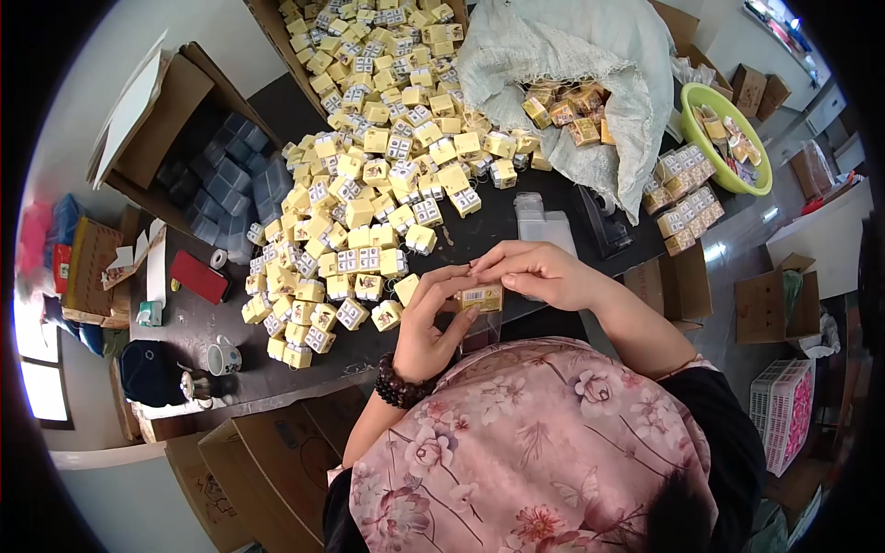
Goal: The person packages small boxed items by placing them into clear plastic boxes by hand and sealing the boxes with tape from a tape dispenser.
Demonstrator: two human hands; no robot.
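Both of my hands meet at the near edge of the dark table. My left hand (pixel 437 318) has its fingers wrapped round a small yellow-brown box (pixel 481 297) with a printed label on top. The fingers of my right hand (pixel 537 273) lie against the far side of the same box, touching my left fingertips. Clear plastic hangs below the box. A big heap of small yellow and white boxes (pixel 359 212) spreads out beyond my left hand. A clear plastic case (pixel 546 228) lies just beyond my right hand.
A white woven sack (pixel 572 46) holds orange-brown boxes at the back. Stacked small boxes (pixel 691 217) and a green basin (pixel 759 170) are on the right. On the left are a carton of clear cases (pixel 152 143), a red case (pixel 199 276) and a mug (pixel 223 357).
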